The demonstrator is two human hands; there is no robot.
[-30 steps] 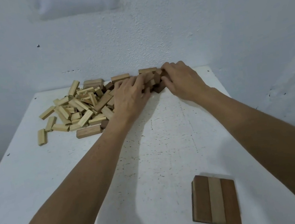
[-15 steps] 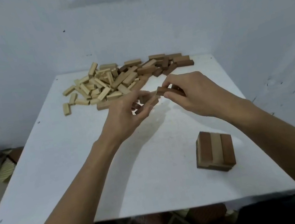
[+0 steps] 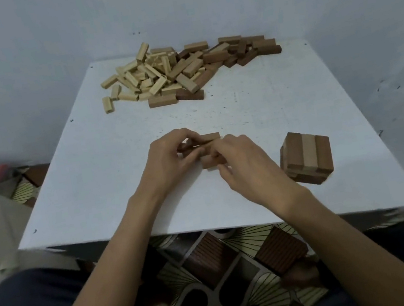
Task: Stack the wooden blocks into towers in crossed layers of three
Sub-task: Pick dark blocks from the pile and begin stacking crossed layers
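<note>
Both hands meet over the middle of the flat, white, speckled table (image 3: 94, 187). The left hand (image 3: 169, 158) curls its fingers round a small bunch of brown blocks (image 3: 209, 137), and the right hand (image 3: 246, 166) pinches the same bunch from the right. These smooth, rectangular wooden blocks lie with their long axes running left to right. A loose pile (image 3: 182, 73) of pale and dark blocks sits at the far edge. A short tower (image 3: 306, 159) stands at the near right, its top three blocks, brown, pale and brown, pointing near to far.

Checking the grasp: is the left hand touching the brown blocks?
Touching. In the head view the left hand pinches the ends of the brown blocks.
</note>
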